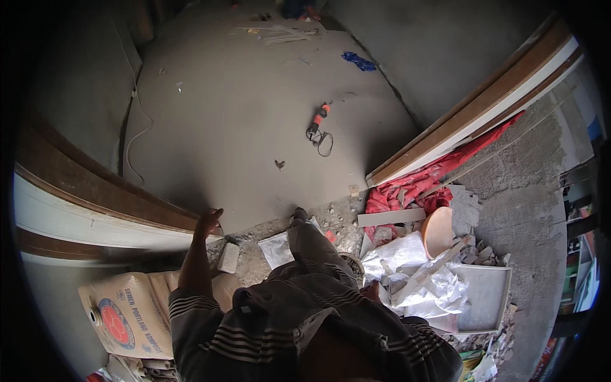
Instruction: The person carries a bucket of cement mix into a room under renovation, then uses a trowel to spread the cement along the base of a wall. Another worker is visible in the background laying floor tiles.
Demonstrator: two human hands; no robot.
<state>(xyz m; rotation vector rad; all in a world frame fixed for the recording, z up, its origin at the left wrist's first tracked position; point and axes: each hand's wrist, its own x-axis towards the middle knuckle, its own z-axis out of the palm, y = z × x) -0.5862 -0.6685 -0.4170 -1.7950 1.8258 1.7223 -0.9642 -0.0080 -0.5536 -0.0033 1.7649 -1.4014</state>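
My left hand [209, 223] is at the lower left door frame [95, 197], fingers apart and touching or very near its wood. My right hand [371, 291] is low beside my body, mostly hidden; whether it holds anything cannot be seen. My foot [297, 216] stands at the doorway's edge, where rubble meets the smooth grey floor [242, 127]. An orange and black power tool [318, 121] lies on that floor with its cord looped. Brown paper sacks [127, 315] are stacked at lower left, near my left arm.
Red cloth [407, 184], white sacks [439, 286], a terracotta piece [438, 232], rubble and a grey tray [484, 299] crowd the right. A blue crumpled item [358, 62], loose strips [283, 35] and a white cable [146, 121] lie farther in. Part of another person [299, 9] shows at the top.
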